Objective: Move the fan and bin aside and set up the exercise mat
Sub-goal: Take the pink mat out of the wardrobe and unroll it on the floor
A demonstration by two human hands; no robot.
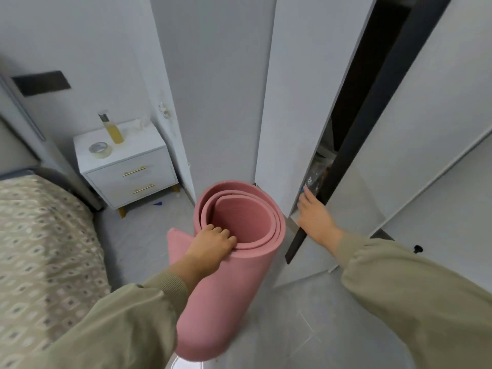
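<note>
A pink rolled exercise mat point(234, 288) stands upright in front of me on the grey floor. My left hand point(210, 243) grips the mat's top rim, fingers hooked inside the roll. My right hand point(314, 214) reaches to the edge of the white wardrobe door point(314, 129), fingers spread flat against it, holding nothing. No fan or bin is in view.
The wardrobe stands slightly ajar, a dark gap point(354, 102) showing items inside. At the left sits a white nightstand point(127, 169) with a yellow bottle point(114, 129) and a tape roll point(99, 149). A bed point(40, 249) with a patterned cover fills the left side.
</note>
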